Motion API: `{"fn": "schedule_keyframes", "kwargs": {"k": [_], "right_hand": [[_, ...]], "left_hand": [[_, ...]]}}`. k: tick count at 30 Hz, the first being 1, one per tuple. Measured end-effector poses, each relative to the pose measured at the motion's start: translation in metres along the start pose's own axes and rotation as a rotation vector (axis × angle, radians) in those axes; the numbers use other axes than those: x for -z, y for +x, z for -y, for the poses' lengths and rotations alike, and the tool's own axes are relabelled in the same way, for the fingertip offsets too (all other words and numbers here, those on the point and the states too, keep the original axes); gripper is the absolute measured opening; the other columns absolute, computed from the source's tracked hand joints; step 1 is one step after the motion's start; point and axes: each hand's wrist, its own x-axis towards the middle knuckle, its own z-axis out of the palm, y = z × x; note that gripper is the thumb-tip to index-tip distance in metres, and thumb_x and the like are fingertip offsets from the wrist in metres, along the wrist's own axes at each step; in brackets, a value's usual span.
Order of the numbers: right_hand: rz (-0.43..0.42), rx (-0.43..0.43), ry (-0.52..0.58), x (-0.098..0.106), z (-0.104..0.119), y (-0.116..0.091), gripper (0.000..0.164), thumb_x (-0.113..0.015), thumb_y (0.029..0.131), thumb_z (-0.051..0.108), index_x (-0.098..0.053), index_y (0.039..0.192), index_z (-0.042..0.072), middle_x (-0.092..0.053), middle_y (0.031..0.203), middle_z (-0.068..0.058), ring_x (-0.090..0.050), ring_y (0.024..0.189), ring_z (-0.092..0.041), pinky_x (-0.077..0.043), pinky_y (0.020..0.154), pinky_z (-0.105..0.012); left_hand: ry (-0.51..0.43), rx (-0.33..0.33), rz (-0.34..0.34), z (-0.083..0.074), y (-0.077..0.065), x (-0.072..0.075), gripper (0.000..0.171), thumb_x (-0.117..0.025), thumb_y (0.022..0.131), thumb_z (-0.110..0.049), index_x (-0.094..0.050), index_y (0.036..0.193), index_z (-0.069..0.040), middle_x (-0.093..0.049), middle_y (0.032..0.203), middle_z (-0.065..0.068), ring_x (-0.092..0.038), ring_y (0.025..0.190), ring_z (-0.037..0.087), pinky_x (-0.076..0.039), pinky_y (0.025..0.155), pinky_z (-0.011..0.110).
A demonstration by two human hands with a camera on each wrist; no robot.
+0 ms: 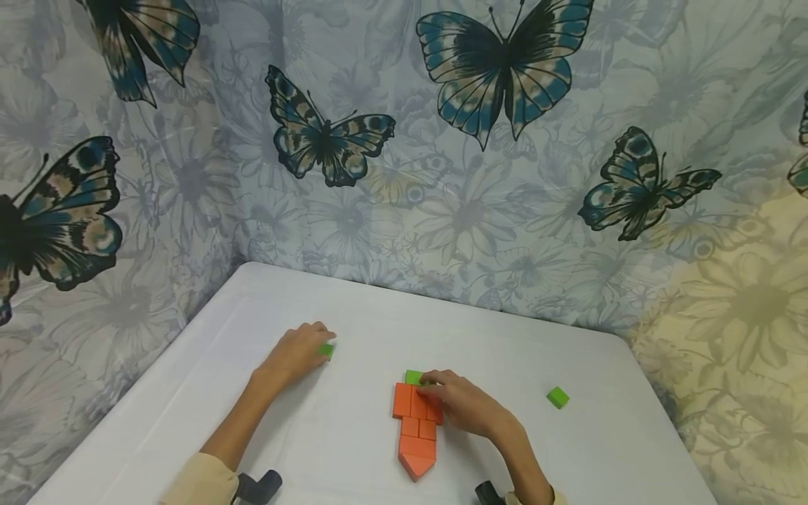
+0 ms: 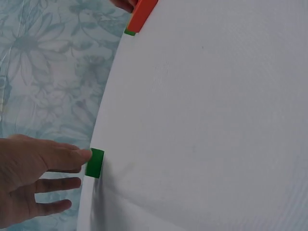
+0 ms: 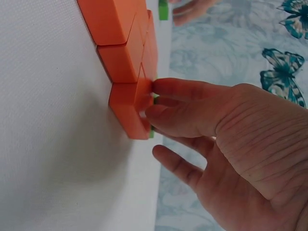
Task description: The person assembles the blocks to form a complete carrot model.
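On the white table, an arrow-like shape of flat orange blocks (image 1: 416, 445) points toward the near edge. A green block (image 1: 413, 377) lies against its far end. My right hand (image 1: 463, 403) reaches over that end, with thumb and fingertips around green at the last orange blocks (image 3: 130, 108); the fingers hide part of it. To the left, my left hand (image 1: 299, 354) pinches another green block (image 2: 95, 163) between thumb and index finger, low over the tabletop. Its other fingers extend beyond the block in the left wrist view.
A loose green block (image 1: 558, 398) sits on the right side of the white table (image 1: 505, 351). Butterfly-patterned cloth (image 1: 442, 210) hangs behind and beside the table. Dark wrist-camera mounts (image 1: 259, 487) show at the forearms.
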Motion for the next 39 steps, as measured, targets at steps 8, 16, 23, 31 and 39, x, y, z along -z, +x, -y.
{"fn": "schedule_keyframes", "kwargs": {"k": [8, 16, 23, 31, 39], "right_hand": [[0.009, -0.017, 0.03, -0.002, -0.001, -0.001, 0.047, -0.067, 0.091, -0.012, -0.072, 0.133, 0.007, -0.066, 0.136, -0.008, -0.062, 0.127, -0.029, -0.056, 0.106, -0.048], [0.031, -0.034, 0.035, 0.0, 0.001, 0.001, 0.047, -0.068, 0.092, -0.009, -0.071, 0.135, 0.009, -0.065, 0.138, -0.007, -0.061, 0.129, -0.027, -0.055, 0.109, -0.047], [0.048, -0.048, 0.048, 0.004, 0.001, 0.0, 0.049, -0.067, 0.092, -0.011, -0.07, 0.136, 0.009, -0.064, 0.139, -0.008, -0.061, 0.129, -0.029, -0.055, 0.108, -0.05], [0.05, -0.037, 0.037, 0.004, 0.001, 0.001, 0.049, -0.069, 0.09, -0.011, -0.071, 0.135, 0.009, -0.066, 0.137, -0.008, -0.062, 0.127, -0.029, -0.056, 0.106, -0.048], [0.055, -0.041, 0.025, 0.004, 0.001, 0.001, 0.051, -0.07, 0.09, -0.012, -0.071, 0.136, 0.01, -0.066, 0.138, -0.008, -0.062, 0.127, -0.029, -0.056, 0.106, -0.05]], "left_hand": [[0.006, -0.03, 0.03, 0.001, 0.006, -0.005, 0.018, -0.085, 0.083, -0.007, -0.08, 0.1, -0.007, -0.071, 0.095, 0.004, -0.059, 0.078, 0.013, -0.052, 0.067, 0.029], [-0.094, -0.183, 0.056, -0.038, 0.018, -0.009, 0.028, -0.083, 0.086, -0.011, -0.078, 0.113, -0.012, -0.073, 0.11, 0.002, -0.069, 0.102, 0.02, -0.059, 0.09, 0.039], [-0.054, -0.323, 0.066, -0.069, 0.044, -0.033, 0.028, -0.083, 0.087, -0.013, -0.078, 0.114, -0.017, -0.073, 0.113, -0.002, -0.069, 0.104, 0.017, -0.059, 0.091, 0.034], [-0.067, -0.323, 0.12, -0.08, 0.057, -0.05, 0.027, -0.075, 0.091, 0.004, -0.082, 0.11, -0.015, -0.074, 0.111, -0.001, -0.069, 0.101, 0.016, -0.059, 0.091, 0.027], [-0.16, -0.217, 0.267, -0.075, 0.051, -0.041, 0.035, -0.08, 0.091, -0.015, -0.076, 0.126, -0.015, -0.071, 0.121, 0.001, -0.067, 0.112, 0.019, -0.058, 0.1, 0.035]]}}
